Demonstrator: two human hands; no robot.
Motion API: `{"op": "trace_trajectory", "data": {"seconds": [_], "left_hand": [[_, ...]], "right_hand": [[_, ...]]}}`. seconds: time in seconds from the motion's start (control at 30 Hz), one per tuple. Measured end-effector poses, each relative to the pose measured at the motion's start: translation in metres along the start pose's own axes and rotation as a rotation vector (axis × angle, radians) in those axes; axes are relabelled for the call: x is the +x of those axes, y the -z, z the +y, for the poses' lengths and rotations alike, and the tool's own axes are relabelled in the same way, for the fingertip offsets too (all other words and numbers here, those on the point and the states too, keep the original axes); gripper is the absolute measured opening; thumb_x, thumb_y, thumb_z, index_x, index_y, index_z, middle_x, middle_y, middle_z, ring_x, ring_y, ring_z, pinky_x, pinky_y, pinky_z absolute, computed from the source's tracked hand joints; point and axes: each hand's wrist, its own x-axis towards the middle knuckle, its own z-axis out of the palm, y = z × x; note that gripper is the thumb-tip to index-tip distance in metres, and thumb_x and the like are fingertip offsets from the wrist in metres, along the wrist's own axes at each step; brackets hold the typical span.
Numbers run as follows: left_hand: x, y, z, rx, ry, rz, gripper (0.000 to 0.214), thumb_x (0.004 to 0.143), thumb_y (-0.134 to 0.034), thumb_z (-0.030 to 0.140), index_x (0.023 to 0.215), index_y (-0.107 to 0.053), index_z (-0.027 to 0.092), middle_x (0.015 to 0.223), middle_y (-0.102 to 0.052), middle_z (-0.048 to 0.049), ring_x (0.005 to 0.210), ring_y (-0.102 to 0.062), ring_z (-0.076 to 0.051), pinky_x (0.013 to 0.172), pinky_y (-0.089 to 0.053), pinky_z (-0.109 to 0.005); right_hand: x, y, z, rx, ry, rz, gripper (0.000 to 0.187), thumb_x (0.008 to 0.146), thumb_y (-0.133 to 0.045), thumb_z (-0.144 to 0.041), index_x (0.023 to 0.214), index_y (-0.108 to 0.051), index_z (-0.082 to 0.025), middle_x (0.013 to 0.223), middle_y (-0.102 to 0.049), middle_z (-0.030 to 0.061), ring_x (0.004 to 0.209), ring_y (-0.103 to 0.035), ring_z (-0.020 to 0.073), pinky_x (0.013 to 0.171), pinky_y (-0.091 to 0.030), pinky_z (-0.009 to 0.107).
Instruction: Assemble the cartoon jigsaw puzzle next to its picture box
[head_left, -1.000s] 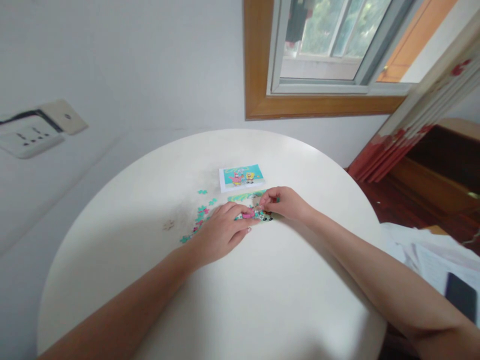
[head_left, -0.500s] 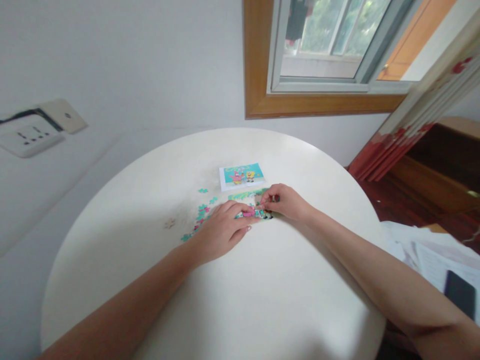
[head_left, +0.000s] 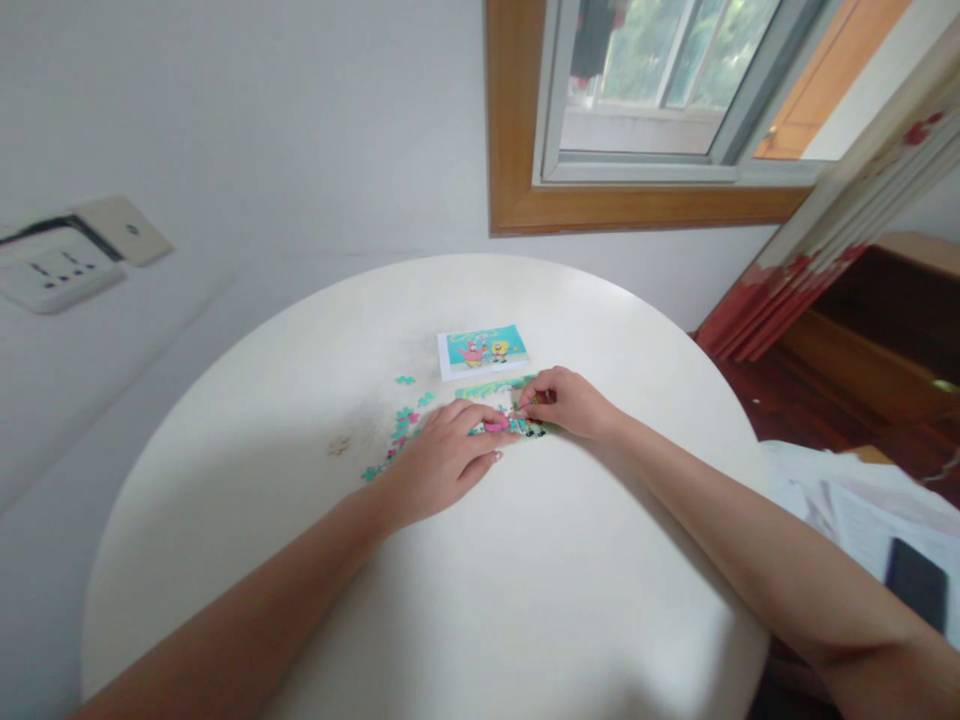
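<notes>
A partly assembled jigsaw puzzle (head_left: 487,390) lies on the white round table, its teal, pink and yellow cartoon picture half covered by my hands. My left hand (head_left: 442,455) rests flat over its lower left part with the fingers stretched out. At the puzzle's right side, my right hand (head_left: 566,400) pinches a small puzzle piece (head_left: 522,407) between thumb and fingertips, just above the other pieces. Loose teal and pink pieces (head_left: 403,424) are scattered left of the puzzle, some hidden behind my left hand. Just behind it lies a reference picture (head_left: 486,350) of the same cartoon characters.
A few pale brown pieces (head_left: 339,446) lie farther left on the table (head_left: 480,620). A wall socket (head_left: 64,270) is at the left, and a wood-framed window (head_left: 517,205) is behind. Papers (head_left: 832,490) and a dark phone (head_left: 916,585) lie lower at the right.
My right hand has tilted the pinched piece, so that its plain brownish face no longer shows as broadly. The left hand has stayed in place.
</notes>
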Motion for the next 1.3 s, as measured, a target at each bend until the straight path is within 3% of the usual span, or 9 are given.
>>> {"op": "trace_trajectory", "data": {"seconds": [0.23, 0.37, 0.63, 0.87, 1.3], "left_hand": [[0.0, -0.001, -0.001, -0.007, -0.005, 0.009, 0.037, 0.091, -0.05, 0.021, 0.125, -0.059, 0.033, 0.12, -0.056, -0.0056, 0.114, -0.047, -0.024, 0.099, -0.039, -0.043], [0.0, -0.001, 0.0, -0.011, -0.003, 0.01, 0.037, 0.091, -0.051, 0.021, 0.125, -0.059, 0.033, 0.12, -0.056, -0.0056, 0.114, -0.047, -0.024, 0.099, -0.039, -0.043], [0.0, 0.0, 0.0, -0.009, 0.002, 0.003, 0.037, 0.091, -0.05, 0.021, 0.125, -0.058, 0.034, 0.12, -0.057, -0.0054, 0.115, -0.047, -0.024, 0.099, -0.039, -0.044], [-0.001, -0.001, 0.0, -0.015, 0.0, 0.008, 0.038, 0.091, -0.051, 0.02, 0.126, -0.058, 0.033, 0.12, -0.056, -0.0058, 0.113, -0.048, -0.024, 0.099, -0.04, -0.043], [-0.001, -0.001, -0.001, -0.009, 0.0, 0.002, 0.036, 0.092, -0.049, 0.021, 0.124, -0.059, 0.033, 0.121, -0.056, -0.0056, 0.115, -0.046, -0.024, 0.099, -0.038, -0.042]], "right_hand": [[-0.003, 0.007, -0.005, -0.06, 0.002, -0.025, 0.028, 0.085, -0.056, -0.036, 0.073, -0.073, -0.017, 0.063, -0.062, 0.0001, 0.06, -0.046, 0.0103, 0.061, -0.032, 0.023], [-0.006, 0.011, -0.006, -0.096, 0.002, -0.012, 0.029, 0.088, -0.052, -0.037, 0.087, -0.075, -0.019, 0.075, -0.068, 0.0028, 0.064, -0.05, 0.0117, 0.063, -0.033, 0.023], [-0.008, 0.019, -0.009, -0.254, 0.059, -0.009, 0.017, 0.083, -0.059, -0.023, 0.087, -0.075, -0.021, 0.075, -0.065, 0.0038, 0.073, -0.052, 0.0151, 0.071, -0.037, 0.025], [-0.012, 0.023, -0.013, -0.317, 0.158, -0.115, 0.021, 0.083, -0.058, -0.018, 0.09, -0.076, -0.025, 0.083, -0.068, 0.0048, 0.08, -0.056, 0.0164, 0.076, -0.038, 0.026], [-0.015, 0.027, -0.014, -0.333, 0.177, -0.148, 0.023, 0.083, -0.057, -0.016, 0.091, -0.076, -0.027, 0.085, -0.071, 0.0034, 0.08, -0.058, 0.0167, 0.077, -0.038, 0.027]]}}
